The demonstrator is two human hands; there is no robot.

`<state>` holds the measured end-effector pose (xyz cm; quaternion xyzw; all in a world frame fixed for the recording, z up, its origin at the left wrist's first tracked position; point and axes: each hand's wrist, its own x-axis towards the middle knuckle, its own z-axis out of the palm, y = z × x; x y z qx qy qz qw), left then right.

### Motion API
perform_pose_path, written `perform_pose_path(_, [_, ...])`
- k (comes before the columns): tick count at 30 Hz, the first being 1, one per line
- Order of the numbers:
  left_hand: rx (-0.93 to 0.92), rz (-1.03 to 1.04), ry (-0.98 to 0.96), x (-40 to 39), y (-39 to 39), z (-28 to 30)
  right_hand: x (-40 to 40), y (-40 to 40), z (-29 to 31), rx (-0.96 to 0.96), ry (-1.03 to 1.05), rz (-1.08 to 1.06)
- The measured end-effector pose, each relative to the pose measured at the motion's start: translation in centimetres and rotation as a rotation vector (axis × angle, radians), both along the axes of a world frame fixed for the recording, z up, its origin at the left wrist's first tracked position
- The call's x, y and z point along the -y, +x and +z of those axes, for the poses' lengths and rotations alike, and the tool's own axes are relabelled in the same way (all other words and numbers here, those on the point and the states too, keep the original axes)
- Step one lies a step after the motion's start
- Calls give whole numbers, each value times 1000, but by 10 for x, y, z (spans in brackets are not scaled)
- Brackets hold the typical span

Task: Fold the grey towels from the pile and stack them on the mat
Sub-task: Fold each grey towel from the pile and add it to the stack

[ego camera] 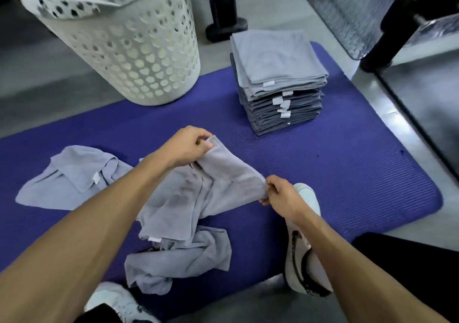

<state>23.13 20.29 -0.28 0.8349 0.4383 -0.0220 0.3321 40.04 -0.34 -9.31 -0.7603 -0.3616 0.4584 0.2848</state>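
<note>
A grey towel (198,193) hangs lifted over the purple mat (335,173). My left hand (185,145) pinches its upper corner, and my right hand (279,193) pinches the corner lower right, so one edge is stretched between them. The rest of the towel droops crumpled toward me. Below it lies another crumpled grey towel (178,258), and a third loose grey towel (67,176) lies flat-ish at the mat's left. A tall stack of folded grey towels (278,74) stands at the far side of the mat.
A white perforated laundry basket (119,39) stands at the far left, partly on the mat. My two white shoes (301,238) rest at the mat's near edge. Black stands and a metal plate are at the back right.
</note>
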Motion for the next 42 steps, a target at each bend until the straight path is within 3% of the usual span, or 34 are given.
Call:
perform_pose_path(7, [105,174,-108,53,-50,78,7,-1,108,236,200,117])
perform_pose_path(16, [288,354,134,78,-95,179,4,2,255,722,488,331])
perform_pose_path(20, [180,353,219,92,-106,198,8,-15,302,832,610,381])
perform_pose_path(22, [256,406,220,98,-110,203,12,-16,318,885,636,385])
perform_pose_path(24, [369,423,213,103,-114,205,16,-8,326,916,631,346])
perform_pose_path(27, [384,373,156,105,-115,199,19,2,320,993,491,478])
perform_pose_path(30, [458,483,163,102,-112,191,20,4,301,927,518,428])
perform_pose_path(37, [458,557,123,102,-114,173,23,15,253,825,596,387])
perform_pose_path(42, [473,591,62,116,-115,153,31,16,248,843,472,533])
